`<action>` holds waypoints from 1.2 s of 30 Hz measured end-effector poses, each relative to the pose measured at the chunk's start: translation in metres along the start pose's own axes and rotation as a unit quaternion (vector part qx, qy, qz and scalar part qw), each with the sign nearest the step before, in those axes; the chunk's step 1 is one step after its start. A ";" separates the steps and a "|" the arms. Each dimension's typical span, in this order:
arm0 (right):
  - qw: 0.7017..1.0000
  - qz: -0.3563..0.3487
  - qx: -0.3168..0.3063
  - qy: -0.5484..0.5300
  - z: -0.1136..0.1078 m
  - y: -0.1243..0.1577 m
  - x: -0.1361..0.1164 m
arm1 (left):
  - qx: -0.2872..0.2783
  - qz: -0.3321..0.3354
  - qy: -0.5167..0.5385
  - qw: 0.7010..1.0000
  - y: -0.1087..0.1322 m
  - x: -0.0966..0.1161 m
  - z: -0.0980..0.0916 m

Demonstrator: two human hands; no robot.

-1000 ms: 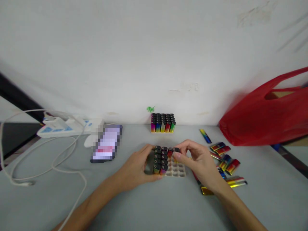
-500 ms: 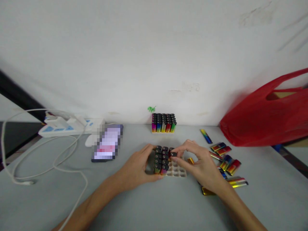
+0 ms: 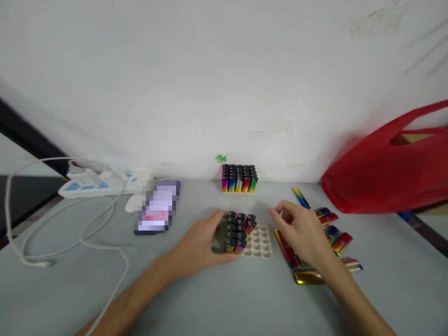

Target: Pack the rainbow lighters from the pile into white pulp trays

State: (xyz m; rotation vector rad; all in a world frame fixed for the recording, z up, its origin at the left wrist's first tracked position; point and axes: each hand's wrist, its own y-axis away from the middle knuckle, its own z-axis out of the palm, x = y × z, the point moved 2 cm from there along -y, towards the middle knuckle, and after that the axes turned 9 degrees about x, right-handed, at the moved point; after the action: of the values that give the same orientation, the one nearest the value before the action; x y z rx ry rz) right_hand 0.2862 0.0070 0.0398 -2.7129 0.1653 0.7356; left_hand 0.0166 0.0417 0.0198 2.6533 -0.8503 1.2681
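Observation:
My left hand [image 3: 199,242] wraps round the left side of a pale tray [image 3: 259,240] with small square pockets, thumb at its front and fingers at its back. Black-topped lighters [image 3: 241,228] stand upright in its left columns, and two more stand at the back of the third column. The pockets further right hold nothing. To the right of the tray, my right hand [image 3: 301,228] hovers near the loose lighters, fingers curled and thumb close to the index finger, with nothing seen between them. Under and beside it lie several shiny lighters, among them a red one [image 3: 285,247].
A full block of upright lighters [image 3: 239,179] stands by the wall. A phone [image 3: 157,207], a white power strip [image 3: 105,184] and a looping white cable [image 3: 122,254] are on the left. At the right rests a red bag [image 3: 388,172].
My right hand has let go of a lighter, now standing in the tray's third column, and has moved right over the loose lighters. My left hand remains at the tray.

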 end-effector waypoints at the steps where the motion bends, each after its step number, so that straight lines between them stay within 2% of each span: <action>1: 0.997 0.015 -0.017 0.071 -0.001 -0.001 0.003 | -0.001 -0.002 -0.001 1.000 0.000 0.000 0.000; 3: 0.982 0.039 -0.050 0.178 -0.004 -0.003 0.007 | -0.002 -0.004 -0.003 1.000 0.000 0.000 0.000; 5: 0.971 0.055 -0.079 0.219 -0.008 -0.002 0.009 | -0.003 -0.003 -0.004 1.000 0.000 0.000 0.000; 11: 0.972 0.040 -0.156 0.172 -0.010 0.003 0.008 | -0.005 -0.003 -0.005 1.000 0.000 -0.001 0.000; 13: 0.976 0.050 -0.141 0.155 -0.007 0.002 0.009 | -0.006 -0.004 -0.004 1.000 0.000 -0.001 0.000; 15: 0.987 0.057 -0.099 0.116 -0.002 0.000 0.012 | -0.007 -0.006 -0.002 1.000 0.000 0.000 0.000; 17: 0.996 0.068 -0.051 0.034 0.002 -0.003 0.016 | -0.009 -0.007 -0.004 1.000 0.000 0.000 0.000; 19: 0.991 0.095 -0.018 -0.094 0.004 -0.005 0.021 | -0.008 -0.007 -0.009 1.000 0.000 0.001 -0.001; 21: 0.959 0.149 0.009 -0.242 0.005 -0.008 0.027 | -0.009 -0.008 -0.010 1.000 0.000 0.002 -0.001; 24: 0.871 0.233 0.042 -0.431 0.002 -0.010 0.032 | -0.011 -0.007 -0.007 1.000 0.000 0.001 -0.001; 27: 0.789 0.275 0.000 -0.549 -0.002 -0.012 0.028 | -0.011 -0.001 -0.007 1.000 0.000 0.000 -0.001; 29: 0.748 0.281 -0.047 -0.600 -0.003 -0.012 0.021 | -0.008 0.003 -0.008 1.000 -0.001 0.000 -0.001; 32: 0.710 0.271 -0.093 -0.643 -0.003 -0.010 0.010 | -0.005 0.005 -0.004 1.000 -0.001 0.000 -0.001; 36: 0.701 0.256 -0.129 -0.653 0.001 -0.004 -0.001 | -0.010 0.002 -0.005 1.000 -0.001 0.001 -0.001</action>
State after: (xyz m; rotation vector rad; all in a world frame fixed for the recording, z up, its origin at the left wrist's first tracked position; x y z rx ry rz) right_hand 0.2855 0.0110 0.0412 -1.6232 0.4652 2.7361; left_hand 0.0168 0.0421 0.0210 2.6457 -0.8673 1.2404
